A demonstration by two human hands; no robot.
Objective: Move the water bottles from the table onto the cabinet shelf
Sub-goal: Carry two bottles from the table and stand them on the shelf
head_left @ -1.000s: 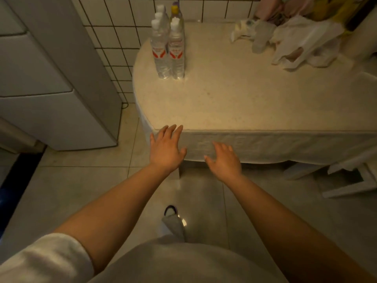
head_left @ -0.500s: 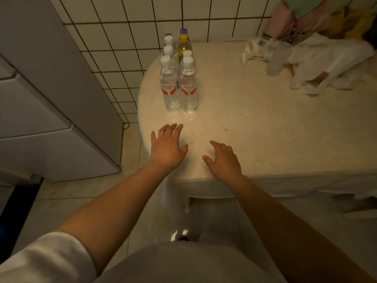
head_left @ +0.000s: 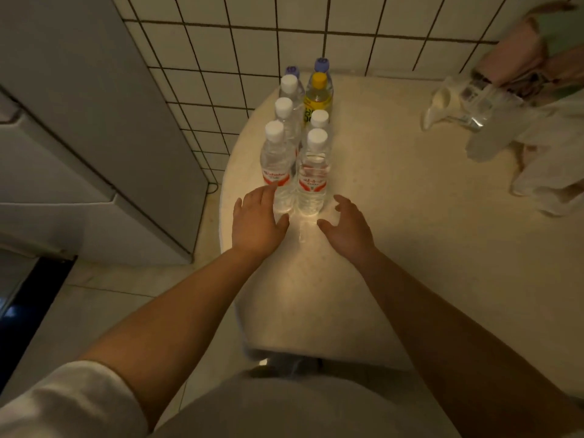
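Several clear water bottles with white caps and red labels stand in two rows at the left end of the beige table (head_left: 410, 248). The nearest left bottle (head_left: 275, 165) and nearest right bottle (head_left: 313, 172) stand side by side. Behind them are a yellow-capped bottle (head_left: 317, 96) and two blue-capped ones. My left hand (head_left: 257, 221) hovers just in front of the left bottle, fingers straight, fingertips at its base. My right hand (head_left: 346, 227) is to the right of the right bottle, fingers relaxed, holding nothing.
A grey cabinet or fridge (head_left: 79, 137) stands left of the table against the tiled wall (head_left: 316, 30). White plastic bags (head_left: 543, 165) and a clear container (head_left: 483, 109) lie at the table's far right. Tiled floor lies below on the left.
I have stepped closer, so the table and bottles now sit nearer. Both hands moved forward over the table edge and now flank the front two bottles.
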